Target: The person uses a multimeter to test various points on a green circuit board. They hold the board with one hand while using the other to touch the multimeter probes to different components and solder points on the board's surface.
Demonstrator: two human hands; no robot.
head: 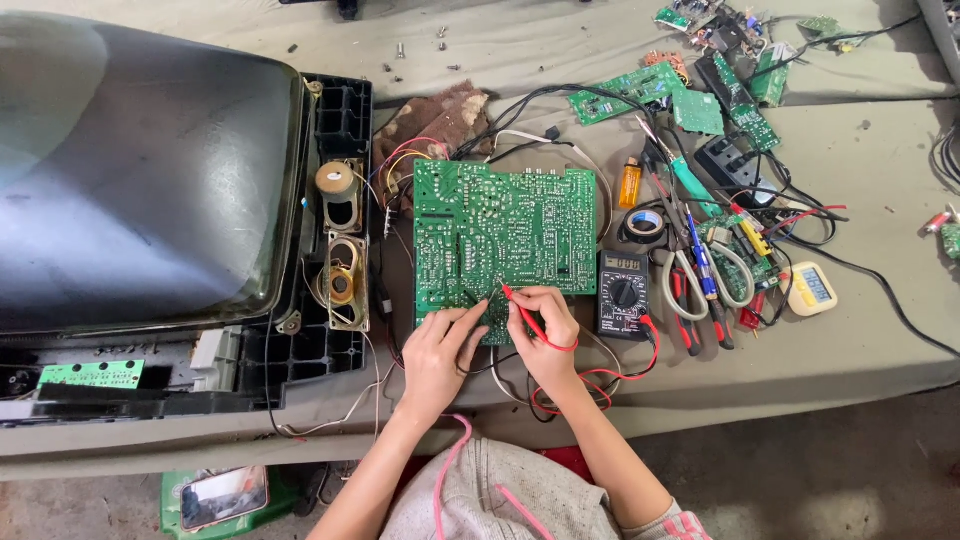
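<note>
- My left hand [432,358]: nearest to me, fingers pinched shut around a thin dark probe, its tip pressed to the lower edge of the green circuit board [505,235].
- My right hand [545,335]: just beside the left, fingers closed on the red probe [525,315], whose tip meets the board close to the left fingertips.
- Red lead wire [600,375]: loops below my right wrist and runs up to the meter.
- Black multimeter [622,293]: just right of my right fingers, touching the board's lower right corner.
- Green circuit board: solder side up on the grey cloth [880,200], stretching away from both sets of fingertips.
- Pliers and cutters with red handles [690,300]: further right of the meter.
- Tape roll [644,222] and orange lighter [629,184]: beyond the meter, right of the board.
- Two speakers [342,240]: left of my left fingers, set in the black frame of the television set [140,170], whose screen lies face up.
- Brown rag [440,118]: beyond the board's far edge, wires lying over it.
- Smaller green boards [660,95]: farthest from my fingers, up to the right.
</note>
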